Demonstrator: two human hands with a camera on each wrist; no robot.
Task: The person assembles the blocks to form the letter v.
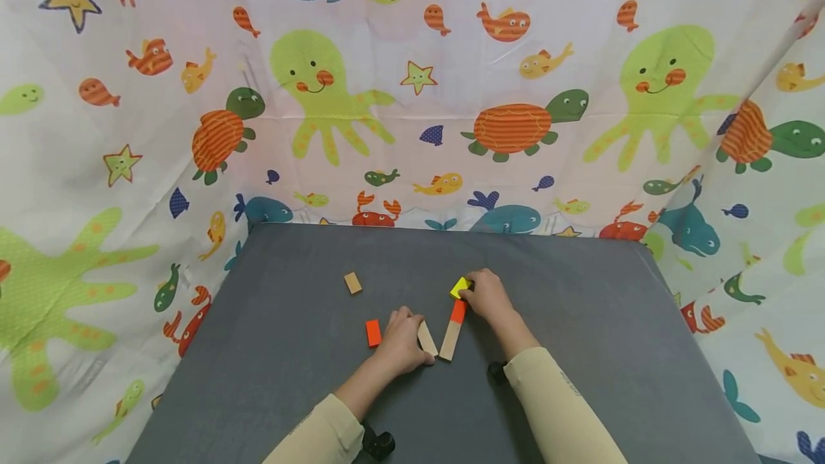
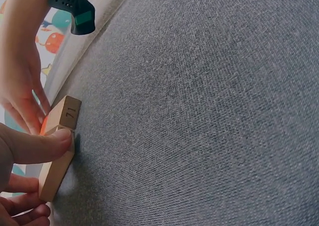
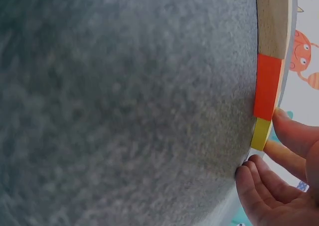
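My left hand (image 1: 401, 342) pinches a long plain wooden block (image 1: 427, 339), thumb at its near end and fingers at the far side. Its near end meets the near end of a second plain wooden block (image 1: 450, 341), so the pair form a V; in the left wrist view this second block (image 2: 70, 112) bears the number 71. Beyond it, end to end, lies an orange-red block (image 1: 458, 311). At the far end of that row is a small yellow block (image 1: 460, 287), gripped by my right hand (image 1: 490, 297) between thumb and finger. The right wrist view shows the yellow block (image 3: 261, 134) touching the orange-red one.
A loose orange-red block (image 1: 373, 333) lies just left of my left hand. Farther back is a small plain wooden block (image 1: 352, 283). The grey cloth-covered table (image 1: 580, 306) ends at a curtain (image 1: 399, 106) printed with sea animals, which hangs behind and at both sides.
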